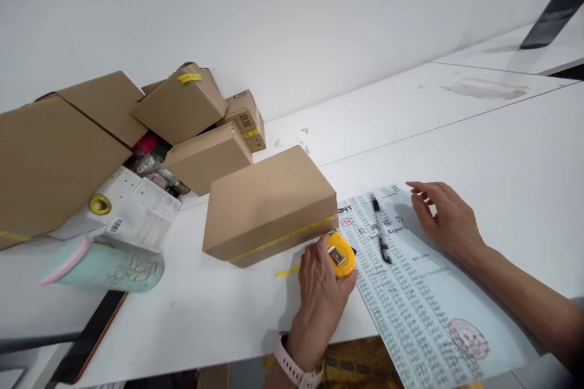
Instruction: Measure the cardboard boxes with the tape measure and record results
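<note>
My left hand (pixel 319 295), with a pale watch on the wrist, is closed around a yellow tape measure (pixel 341 255). A short yellow strip (pixel 286 271) shows on the table left of that hand; its link to the tape measure is hidden. Right behind the tape measure lies a closed cardboard box (pixel 271 200) with a yellow band along its front side. My right hand (pixel 444 216) hovers over or rests on the edge of a printed report sheet (pixel 424 292), its fingers loosely bent and apart, holding nothing. Between the hands a black-and-clear pen (pixel 381 228) lies on the sheet.
Several cardboard boxes (pixel 182 103) are piled at the back left against the wall. A mint tumbler (pixel 109 267) with a pink rim stands near white packages (pixel 141 213). A dark cylindrical object (pixel 554 9) is at the far right. The white table's front edge (pixel 219 360) runs below.
</note>
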Demonstrator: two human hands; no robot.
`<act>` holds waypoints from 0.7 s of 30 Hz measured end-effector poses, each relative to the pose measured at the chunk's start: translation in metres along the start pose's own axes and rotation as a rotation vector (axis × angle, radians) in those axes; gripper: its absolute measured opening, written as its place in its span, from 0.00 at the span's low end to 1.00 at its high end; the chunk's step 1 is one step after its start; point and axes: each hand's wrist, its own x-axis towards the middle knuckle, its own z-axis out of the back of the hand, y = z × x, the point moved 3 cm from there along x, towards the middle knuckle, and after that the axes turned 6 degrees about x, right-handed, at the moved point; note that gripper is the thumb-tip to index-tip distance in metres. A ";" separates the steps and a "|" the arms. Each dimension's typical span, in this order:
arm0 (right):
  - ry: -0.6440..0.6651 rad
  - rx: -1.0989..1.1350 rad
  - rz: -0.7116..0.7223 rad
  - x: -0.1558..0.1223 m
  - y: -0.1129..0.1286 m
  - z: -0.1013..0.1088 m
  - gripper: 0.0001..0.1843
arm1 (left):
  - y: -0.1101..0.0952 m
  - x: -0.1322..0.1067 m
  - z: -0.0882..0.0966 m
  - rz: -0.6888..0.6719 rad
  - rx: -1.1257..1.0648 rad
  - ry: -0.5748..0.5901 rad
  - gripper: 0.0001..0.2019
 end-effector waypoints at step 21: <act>0.670 1.105 -0.496 0.079 0.127 0.001 0.23 | 0.059 -0.001 0.192 0.114 -0.756 -0.065 0.33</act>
